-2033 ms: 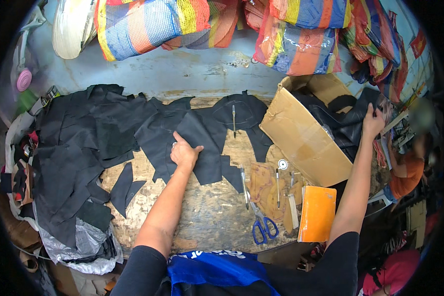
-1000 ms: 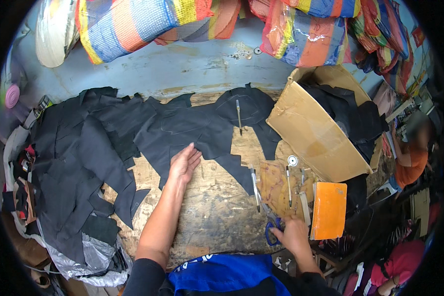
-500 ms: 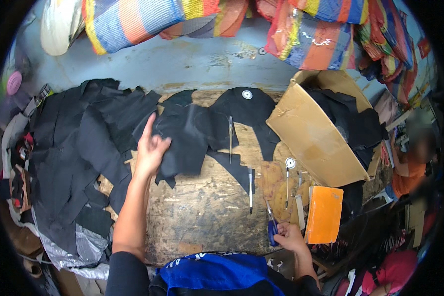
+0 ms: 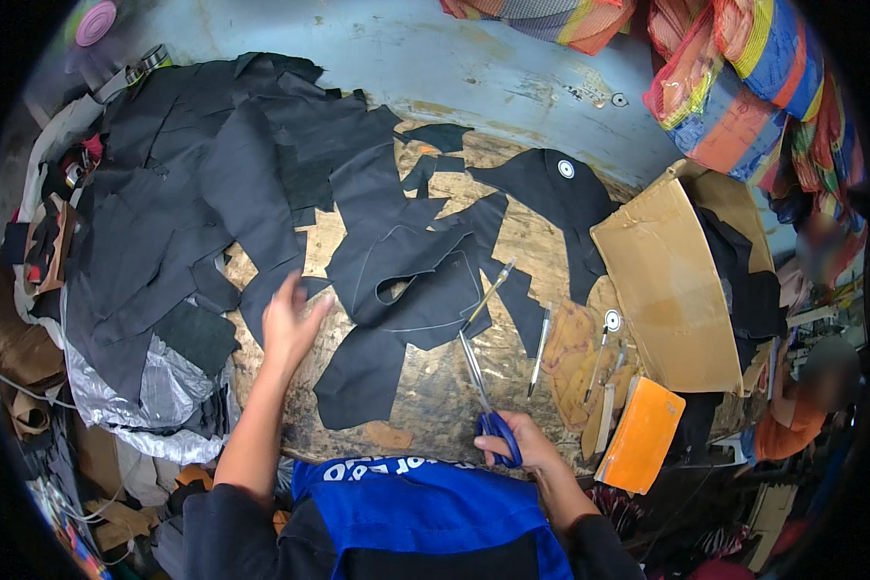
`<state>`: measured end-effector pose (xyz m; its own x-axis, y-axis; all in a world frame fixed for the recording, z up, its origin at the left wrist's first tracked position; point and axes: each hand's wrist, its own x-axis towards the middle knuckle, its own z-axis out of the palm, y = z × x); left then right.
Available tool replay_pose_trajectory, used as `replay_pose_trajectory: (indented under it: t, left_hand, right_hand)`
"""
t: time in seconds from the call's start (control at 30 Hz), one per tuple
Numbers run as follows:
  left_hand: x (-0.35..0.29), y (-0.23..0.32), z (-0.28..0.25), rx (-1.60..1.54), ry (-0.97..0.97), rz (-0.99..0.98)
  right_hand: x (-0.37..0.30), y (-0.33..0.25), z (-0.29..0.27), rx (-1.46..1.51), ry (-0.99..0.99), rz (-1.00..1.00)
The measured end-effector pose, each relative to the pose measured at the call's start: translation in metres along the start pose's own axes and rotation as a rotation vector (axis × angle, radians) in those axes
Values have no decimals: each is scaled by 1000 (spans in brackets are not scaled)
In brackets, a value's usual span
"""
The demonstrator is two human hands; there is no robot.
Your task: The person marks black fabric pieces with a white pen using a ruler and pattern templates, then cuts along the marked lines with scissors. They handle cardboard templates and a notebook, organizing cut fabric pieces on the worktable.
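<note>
Black fabric, pale-outlined; right hand holding blue-handled scissors; left hand spread

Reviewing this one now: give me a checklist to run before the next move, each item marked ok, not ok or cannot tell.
1. Scissors held in the right hand: ok, gripped by the blue handle.
2. Left hand free: ok, fingers spread, nothing gripped.
3. Outline readable on the black cloth: ok, a pale line shows.
4. Pen off that cloth: not ok, it lies across the right edge, one end close to the blade tips.
5. Notebook clear of the right hand: ok, a gap separates them.
6. Left hand touching the cloth beneath it: cannot tell from this overhead view.
</note>
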<state>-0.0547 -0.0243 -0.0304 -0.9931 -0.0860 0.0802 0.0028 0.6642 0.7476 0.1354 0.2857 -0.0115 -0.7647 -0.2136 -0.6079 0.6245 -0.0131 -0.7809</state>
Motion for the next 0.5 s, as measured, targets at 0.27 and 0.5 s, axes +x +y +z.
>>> replay_pose_trajectory:
  t: [0.27, 0.5]
  left_hand:
    - [87, 46, 44, 103, -97, -23]
    - [26, -6, -15, 90, 681, -89]
  right_hand:
    - [10, -17, 16, 52, -2, -77]
    - [16, -6, -7, -27, -177, 81]
